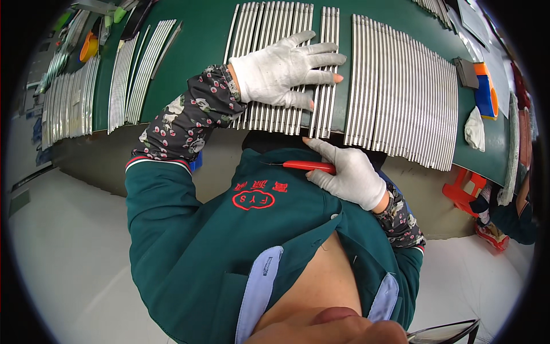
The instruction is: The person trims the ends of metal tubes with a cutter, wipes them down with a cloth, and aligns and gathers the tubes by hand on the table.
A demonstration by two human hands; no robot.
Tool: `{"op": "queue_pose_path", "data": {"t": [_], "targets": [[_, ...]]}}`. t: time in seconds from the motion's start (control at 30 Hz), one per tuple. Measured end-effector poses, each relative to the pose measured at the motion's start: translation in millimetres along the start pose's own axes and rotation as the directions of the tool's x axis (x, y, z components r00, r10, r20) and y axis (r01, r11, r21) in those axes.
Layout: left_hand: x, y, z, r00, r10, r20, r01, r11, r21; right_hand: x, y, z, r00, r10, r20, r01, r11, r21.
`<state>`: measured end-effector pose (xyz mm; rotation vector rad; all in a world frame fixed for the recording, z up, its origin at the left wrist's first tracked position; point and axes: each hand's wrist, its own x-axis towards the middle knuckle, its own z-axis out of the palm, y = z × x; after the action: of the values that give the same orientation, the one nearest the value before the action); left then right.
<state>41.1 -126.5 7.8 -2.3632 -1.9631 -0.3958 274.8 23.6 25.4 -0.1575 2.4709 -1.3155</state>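
Left hand [286, 69] spread flat on a row of metal strips [266, 117], right hand [355, 178] gripping a red-handled tool [309, 165].

So the strips are lined up side by side on the green tabletop [197, 46], near ends at the edge closest to the person. Left hand's open, palm down, fingers fanned out and reaching over a narrow bundle [330, 23] just right of that row. Right hand's closed around the tool, which sits in front of the person's chest with its thin dark tip pointing left; the index fingertip is right by the strip ends, can't tell if it's touching. Both hands are in white gloves. A wider batch of strips [404, 92] lies further right, then a crumpled white cloth [474, 131].
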Motion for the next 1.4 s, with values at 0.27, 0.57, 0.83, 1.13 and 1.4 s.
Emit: {"op": "queue_pose_path", "data": {"t": [0.27, 0.57, 0.83, 1.13, 1.4], "targets": [[-7, -2, 2, 1.000, -0.001, -0.002, 0.001, 1.000, 0.005, -13, -14, -27, 0.999, 0.003, -0.049, -0.002, 1.000, 0.022], [-14, -1, -2, 0.999, -0.016, -0.042, 0.015, 0.999, -0.029, -33, -2, -62, 0.944, 0.107, -0.311, -0.147, 0.983, -0.108], [-13, -1, -3, 0.998, -0.025, -0.057, 0.023, 0.999, -0.042, -30, 3, -62, 0.937, 0.108, -0.332, -0.177, 0.967, -0.184], [-13, 0, -1, 0.998, -0.040, -0.039, 0.039, 0.999, -0.032, -25, 3, -61, 0.936, 0.027, -0.352, -0.132, 0.952, -0.277], [7, 7, -25, 0.992, -0.075, 0.099, 0.073, 0.997, 0.025, -49, 17, -72, 0.801, 0.135, -0.584, -0.156, 0.988, 0.015]]}}
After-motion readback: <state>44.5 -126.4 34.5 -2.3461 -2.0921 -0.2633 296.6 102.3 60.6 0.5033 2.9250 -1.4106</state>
